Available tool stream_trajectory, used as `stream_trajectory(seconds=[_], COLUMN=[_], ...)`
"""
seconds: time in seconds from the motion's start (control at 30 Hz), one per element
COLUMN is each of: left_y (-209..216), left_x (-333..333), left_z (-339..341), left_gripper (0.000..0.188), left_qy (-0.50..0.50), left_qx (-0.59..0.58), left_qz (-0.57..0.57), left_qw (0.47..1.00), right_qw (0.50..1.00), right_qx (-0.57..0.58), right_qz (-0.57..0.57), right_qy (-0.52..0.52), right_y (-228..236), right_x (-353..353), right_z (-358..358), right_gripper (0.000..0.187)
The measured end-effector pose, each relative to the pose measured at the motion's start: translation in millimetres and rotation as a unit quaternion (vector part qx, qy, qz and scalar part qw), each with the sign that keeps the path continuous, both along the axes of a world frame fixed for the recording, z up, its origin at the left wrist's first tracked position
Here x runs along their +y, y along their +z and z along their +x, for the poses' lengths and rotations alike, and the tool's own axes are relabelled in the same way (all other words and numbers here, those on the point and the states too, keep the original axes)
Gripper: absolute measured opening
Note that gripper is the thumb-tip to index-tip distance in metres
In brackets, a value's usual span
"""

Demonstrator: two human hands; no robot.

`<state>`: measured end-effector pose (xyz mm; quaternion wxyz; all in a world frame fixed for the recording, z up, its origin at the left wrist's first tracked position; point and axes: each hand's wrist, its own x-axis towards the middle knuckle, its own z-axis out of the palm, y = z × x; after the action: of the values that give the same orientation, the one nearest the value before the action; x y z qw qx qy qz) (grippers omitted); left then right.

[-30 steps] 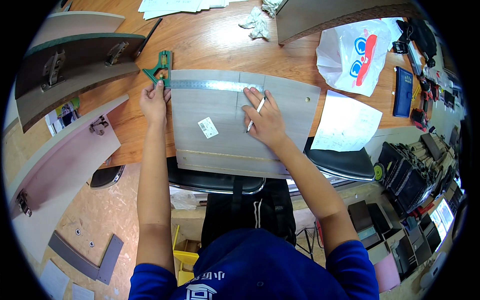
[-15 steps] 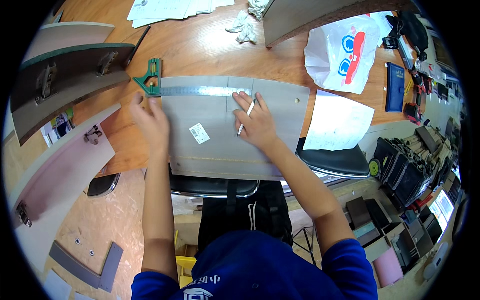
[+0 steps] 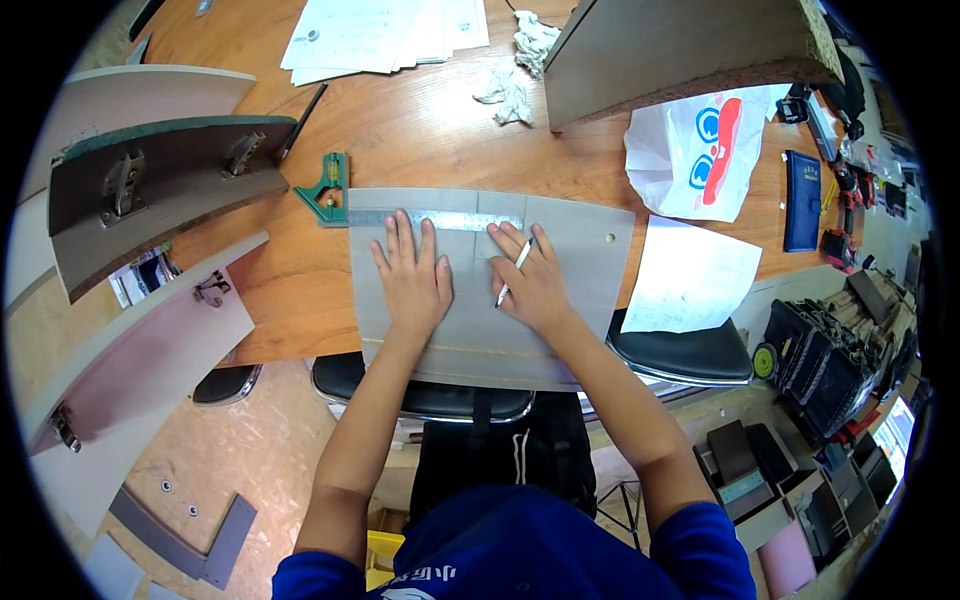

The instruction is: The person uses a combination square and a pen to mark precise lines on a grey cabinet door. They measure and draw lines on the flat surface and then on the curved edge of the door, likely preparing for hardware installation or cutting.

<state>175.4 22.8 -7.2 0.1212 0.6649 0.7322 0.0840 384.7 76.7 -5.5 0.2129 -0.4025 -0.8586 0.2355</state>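
Note:
A grey board [image 3: 582, 300] lies on the wooden table in front of me, with thin lines drawn across it and a small hole near its right edge. Along its far edge runs the steel blade [image 3: 462, 221] of a combination square, whose green head [image 3: 338, 190] sits against the board's left side. My left hand [image 3: 413, 285] rests flat on the board, fingers spread, fingertips on the blade. A white pen [image 3: 513, 275] is held in the fingers of my right hand [image 3: 540, 290], whose fingertips press the blade near its right end. My left hand covers the board's label.
Panels with metal hinges [image 3: 125, 185] stand at left. A large brown panel [image 3: 680, 60] rises at the far right before a white plastic bag [image 3: 650, 160]. Papers [image 3: 385, 35], crumpled tissue [image 3: 508, 98], a written sheet [image 3: 690, 275] and a blue booklet [image 3: 801, 200] lie around.
My left hand has moved right from beside the square's head onto the board and blade. My right hand stays at the blade with the pen. The whole view has shifted slightly.

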Motion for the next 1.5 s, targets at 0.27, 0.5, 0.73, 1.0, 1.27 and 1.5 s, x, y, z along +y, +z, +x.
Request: stream_trajectory(seconds=[0.27,0.5,0.73,1.0,1.27,1.5], left_y=[-1,-3,-4,-3,-6,6], left_x=[4,5,0,2,0,6], left_z=[0,0,2,3,4,7], left_gripper=[0.064,0.065,0.066,0.063,0.062,0.060], left_qy=[0.015,0.015,0.022,0.021,0.029,0.004], left_qx=[-0.026,-0.025,-0.019,-0.002,-0.015,0.005], left_qz=[0.007,0.007,0.020,0.013,0.024,0.004], left_qw=[1.000,1.000,0.999,1.000,0.999,1.000], right_qw=[1.000,1.000,1.000,1.000,1.000,1.000], right_qx=[0.001,0.001,0.005,0.009,0.012,0.002], right_qz=[-0.005,0.005,0.010,-0.008,-0.005,-0.013], right_qy=[-0.001,0.001,0.003,0.000,0.005,0.003], right_y=[6,5,-2,1,4,1], right_x=[1,2,0,1,3,2], right_z=[0,1,1,2,2,1], right_gripper=[0.019,0.019,0.019,0.019,0.019,0.018])
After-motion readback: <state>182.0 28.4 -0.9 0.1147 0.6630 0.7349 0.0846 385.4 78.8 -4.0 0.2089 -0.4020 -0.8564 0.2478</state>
